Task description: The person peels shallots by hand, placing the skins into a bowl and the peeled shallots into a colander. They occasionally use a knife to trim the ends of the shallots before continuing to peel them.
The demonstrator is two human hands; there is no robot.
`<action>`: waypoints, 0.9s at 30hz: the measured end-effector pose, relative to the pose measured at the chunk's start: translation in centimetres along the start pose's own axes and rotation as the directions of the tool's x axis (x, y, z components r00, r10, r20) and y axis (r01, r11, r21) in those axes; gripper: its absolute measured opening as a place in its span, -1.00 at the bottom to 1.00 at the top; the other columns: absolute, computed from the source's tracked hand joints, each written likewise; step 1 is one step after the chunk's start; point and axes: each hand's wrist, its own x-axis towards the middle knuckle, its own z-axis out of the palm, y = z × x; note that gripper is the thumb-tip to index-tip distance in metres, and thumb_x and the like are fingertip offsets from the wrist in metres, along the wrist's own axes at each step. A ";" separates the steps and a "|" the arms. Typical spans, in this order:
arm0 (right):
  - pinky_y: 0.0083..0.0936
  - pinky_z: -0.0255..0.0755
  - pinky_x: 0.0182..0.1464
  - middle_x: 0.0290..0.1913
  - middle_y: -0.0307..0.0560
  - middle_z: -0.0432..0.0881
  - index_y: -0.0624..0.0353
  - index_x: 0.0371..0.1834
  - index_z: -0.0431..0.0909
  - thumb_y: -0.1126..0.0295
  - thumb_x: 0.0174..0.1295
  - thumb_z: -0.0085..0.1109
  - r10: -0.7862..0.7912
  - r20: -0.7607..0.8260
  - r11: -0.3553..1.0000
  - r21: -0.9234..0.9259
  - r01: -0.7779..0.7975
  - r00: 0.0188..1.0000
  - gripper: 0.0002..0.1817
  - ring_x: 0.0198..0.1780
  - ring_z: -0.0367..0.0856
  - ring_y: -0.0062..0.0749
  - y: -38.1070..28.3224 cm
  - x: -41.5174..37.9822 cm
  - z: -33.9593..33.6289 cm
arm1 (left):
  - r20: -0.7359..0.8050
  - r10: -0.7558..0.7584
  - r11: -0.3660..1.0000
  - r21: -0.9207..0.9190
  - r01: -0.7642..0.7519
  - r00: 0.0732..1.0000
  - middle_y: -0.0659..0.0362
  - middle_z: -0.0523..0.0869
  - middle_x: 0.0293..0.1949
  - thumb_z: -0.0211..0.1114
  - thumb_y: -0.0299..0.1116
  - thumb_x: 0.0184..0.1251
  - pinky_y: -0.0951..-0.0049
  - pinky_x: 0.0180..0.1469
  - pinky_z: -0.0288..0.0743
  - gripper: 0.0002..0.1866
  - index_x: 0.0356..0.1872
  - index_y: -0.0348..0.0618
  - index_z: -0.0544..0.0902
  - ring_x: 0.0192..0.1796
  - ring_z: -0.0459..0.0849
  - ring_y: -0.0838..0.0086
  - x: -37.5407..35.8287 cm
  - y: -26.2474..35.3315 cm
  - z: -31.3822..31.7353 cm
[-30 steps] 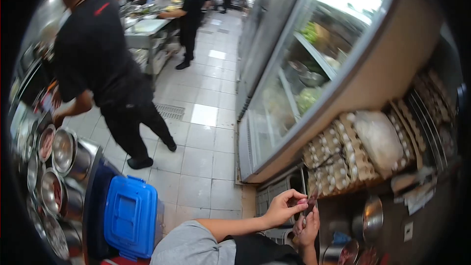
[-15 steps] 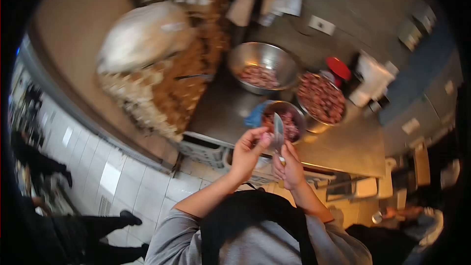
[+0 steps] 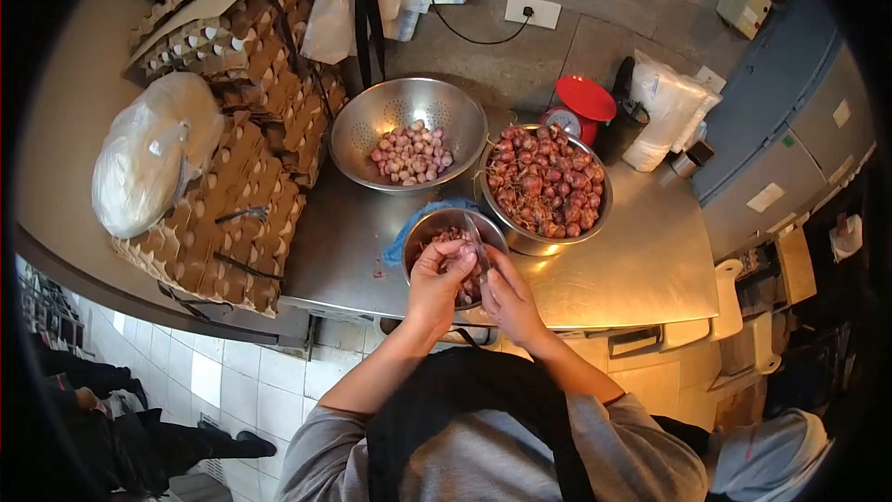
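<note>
My right hand [image 3: 509, 296] is wrapped round a knife [image 3: 476, 240], its blade pointing up and away from me. Close beside it, my left hand [image 3: 435, 286] is closed in a pinch near the blade; what it holds is too small to make out. Both hands are over the near part of a small metal bowl [image 3: 409, 244] with reddish peelings in it. Peeled shallots [image 3: 412, 152] lie in a perforated metal colander [image 3: 348, 135] behind. To the right, unpeeled red shallots [image 3: 546, 181] fill another metal bowl [image 3: 606, 209]. A blue cloth [image 3: 394, 251] touches the small bowl's left side.
Egg trays [image 3: 218, 214] are stacked at the left, with a plastic-wrapped bundle [image 3: 153, 153] on them. Behind the shallots stands a red scale [image 3: 585, 99]. Plastic bags [image 3: 662, 112] lie at the steel table's [image 3: 650, 260] back right. Other people [image 3: 139, 442] are at lower left and right.
The view has shifted and sharpened, with the bowls now further left in it. My hands are closer together, and the knife stays in my right hand.
</note>
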 end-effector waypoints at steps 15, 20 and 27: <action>-0.79 0.08 -0.64 -0.62 -0.36 0.25 0.10 0.24 0.19 0.25 0.37 -0.18 0.054 -0.109 0.984 0.176 -0.034 0.993 -0.59 -0.65 0.18 -0.74 0.4 2.6 0.6 | 0.071 -0.214 0.977 0.021 0.213 0.974 0.22 0.59 -0.20 0.13 -0.46 0.29 0.53 -0.08 0.49 -0.78 -0.06 -0.19 0.47 -0.15 0.57 0.55 2.5 2.8 -1.9; -0.52 0.38 -0.05 -0.03 0.00 0.53 0.13 0.19 0.29 0.30 0.33 -0.13 -0.372 -0.159 0.772 -0.601 0.209 0.915 -0.62 -0.07 0.54 -0.26 3.2 3.2 0.8 | 0.039 -0.139 0.981 0.145 0.132 0.990 0.22 0.59 -0.23 0.19 -0.51 0.23 0.59 -0.11 0.47 -0.75 -0.06 -0.20 0.47 -0.18 0.55 0.59 2.7 2.9 -1.7; -0.51 0.25 0.14 0.08 0.06 0.46 0.20 0.17 0.30 0.33 0.33 -0.13 -0.338 -0.160 0.774 -0.608 0.177 0.927 -0.63 0.13 0.44 -0.23 1.4 2.8 1.8 | 0.094 -0.073 0.950 0.310 0.040 0.993 0.19 0.59 -0.21 0.23 -0.58 0.16 0.61 -0.07 0.45 -0.71 -0.08 -0.21 0.47 -0.14 0.55 0.57 3.8 2.6 -2.7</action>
